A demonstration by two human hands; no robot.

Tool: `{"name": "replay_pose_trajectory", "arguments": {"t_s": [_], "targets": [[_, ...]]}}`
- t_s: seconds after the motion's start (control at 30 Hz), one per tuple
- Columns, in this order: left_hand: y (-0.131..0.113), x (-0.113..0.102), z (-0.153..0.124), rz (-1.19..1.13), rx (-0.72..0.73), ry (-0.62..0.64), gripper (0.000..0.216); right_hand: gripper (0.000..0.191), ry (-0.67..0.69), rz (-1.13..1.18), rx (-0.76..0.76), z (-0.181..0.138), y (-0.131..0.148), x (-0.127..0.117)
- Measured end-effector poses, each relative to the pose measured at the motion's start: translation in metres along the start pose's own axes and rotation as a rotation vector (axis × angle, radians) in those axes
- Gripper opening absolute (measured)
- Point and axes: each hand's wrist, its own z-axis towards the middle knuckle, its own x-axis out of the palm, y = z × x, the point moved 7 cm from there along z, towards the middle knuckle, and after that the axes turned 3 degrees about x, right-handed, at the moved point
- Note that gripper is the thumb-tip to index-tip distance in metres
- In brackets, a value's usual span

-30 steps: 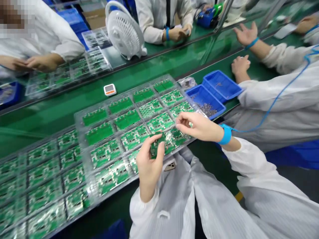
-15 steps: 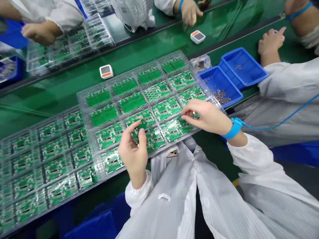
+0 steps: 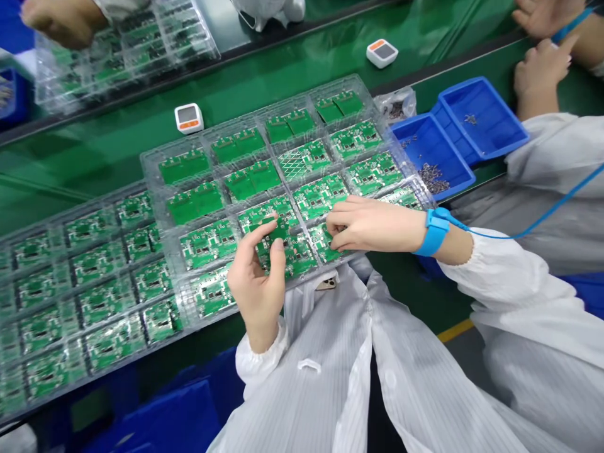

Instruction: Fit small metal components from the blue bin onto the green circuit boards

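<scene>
A clear plastic tray (image 3: 340, 265) of green circuit boards (image 3: 207, 244) lies in front of me. My left hand (image 3: 258, 274) is over its near middle cells, thumb and index finger apart and curved. The fingertips are at the boards there; I see nothing gripped between them. To its right, my right hand (image 3: 372, 225), with a blue wrist strap (image 3: 433, 233), is down at a board (image 3: 323, 242) in the near row. Its fingers are pinched together, and whatever they hold is hidden.
Two joined blue bins (image 3: 486, 116) at the right contain small metal parts (image 3: 431, 179). Behind the tray are two white timers (image 3: 189, 118) and a bag of parts (image 3: 396, 107). Another board tray (image 3: 94, 296) extends left. Co-workers' hands (image 3: 542, 75) show at far right and upper left.
My right hand has moved left along the near row and lower over a board. My left hand stays over the same cells. The view has shifted slightly.
</scene>
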Motion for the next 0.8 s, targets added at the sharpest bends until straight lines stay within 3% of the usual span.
{"name": "replay_pose_trajectory", "arguments": {"t_s": [0.3,0.53,0.67,0.8], "targets": [[0.007,0.005,-0.001,-0.030,0.004,0.059,0.025,0.025,-0.019,-0.264,-0.239,0.003,0.006,0.004],[0.005,0.007,-0.001,-0.049,0.021,0.082,0.025,0.026,-0.106,-0.390,-0.299,0.001,0.016,0.009],[0.006,0.010,-0.001,-0.039,0.008,0.107,0.026,0.028,-0.115,-0.321,-0.246,0.002,0.014,0.012],[0.007,0.010,-0.001,-0.050,0.015,0.124,0.025,0.029,-0.113,-0.081,-0.135,0.006,0.006,0.012]]}}
